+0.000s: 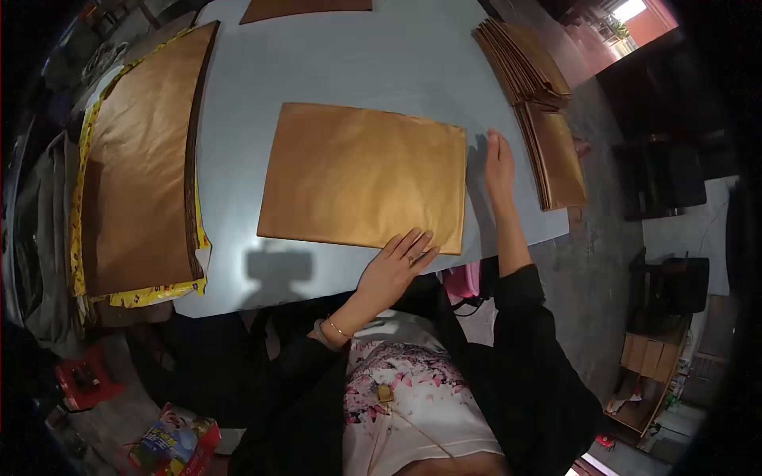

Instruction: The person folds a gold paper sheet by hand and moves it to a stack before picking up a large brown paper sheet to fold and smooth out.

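A folded sheet of golden-brown paper lies flat in the middle of the pale blue table. My left hand rests with its fingers spread on the sheet's near right corner. My right hand lies flat on the table just past the sheet's right edge, fingers stretched forward, holding nothing.
A big stack of the same golden paper sits on yellow printed sheets at the left. Folded pieces are piled at the right edge and fanned at the far right. Another sheet lies at the far edge. Boxes stand on the floor.
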`<state>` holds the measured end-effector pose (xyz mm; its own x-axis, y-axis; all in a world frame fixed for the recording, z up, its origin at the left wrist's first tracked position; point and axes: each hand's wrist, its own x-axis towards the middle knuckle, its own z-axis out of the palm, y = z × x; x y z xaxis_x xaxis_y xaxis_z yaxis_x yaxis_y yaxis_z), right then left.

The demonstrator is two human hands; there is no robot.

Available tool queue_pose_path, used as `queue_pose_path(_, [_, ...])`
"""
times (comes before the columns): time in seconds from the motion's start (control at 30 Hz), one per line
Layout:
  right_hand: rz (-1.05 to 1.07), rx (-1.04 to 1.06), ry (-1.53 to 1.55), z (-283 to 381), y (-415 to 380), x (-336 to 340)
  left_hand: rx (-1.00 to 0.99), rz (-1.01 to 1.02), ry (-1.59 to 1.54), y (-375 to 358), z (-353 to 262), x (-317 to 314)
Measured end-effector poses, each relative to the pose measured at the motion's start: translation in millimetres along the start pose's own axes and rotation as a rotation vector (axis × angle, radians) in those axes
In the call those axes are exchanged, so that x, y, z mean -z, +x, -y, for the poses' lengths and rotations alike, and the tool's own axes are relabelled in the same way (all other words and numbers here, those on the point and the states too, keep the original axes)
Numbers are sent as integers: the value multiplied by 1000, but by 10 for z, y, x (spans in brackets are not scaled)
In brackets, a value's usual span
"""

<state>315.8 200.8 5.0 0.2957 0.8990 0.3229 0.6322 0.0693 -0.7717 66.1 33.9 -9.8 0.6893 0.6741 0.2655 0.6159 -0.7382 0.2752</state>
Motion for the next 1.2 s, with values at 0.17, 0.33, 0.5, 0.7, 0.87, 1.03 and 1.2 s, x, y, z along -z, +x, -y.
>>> queue_pose_path(0.17, [280,-406,263,170,-609,365,-2,2,-2,-10,-2,3])
queue_pose_path(0.33, [373,-488,317,251,-728,360,6,-8,-3,14,-9,71])
queue_pose_path(0.5, [553,-596,195,301,-497,339,-4,-42,-10,11,-1,9])
queue_pose_path(0.7, [410,-266,-25,348,-571,208,-20,-47,11,13,11,4])
queue_pose_path(0.87, [501,-552,289,388,-559,212,-47,-75,62,0,-1,5])
queue_pose_path(1.03, [294,-252,99,893,-544,184,3,-37,-18,8,-10,80])
queue_pose_path(1.2, [-131,565,-226,2044,-526,573,168,-233,-247,-117,88,343])
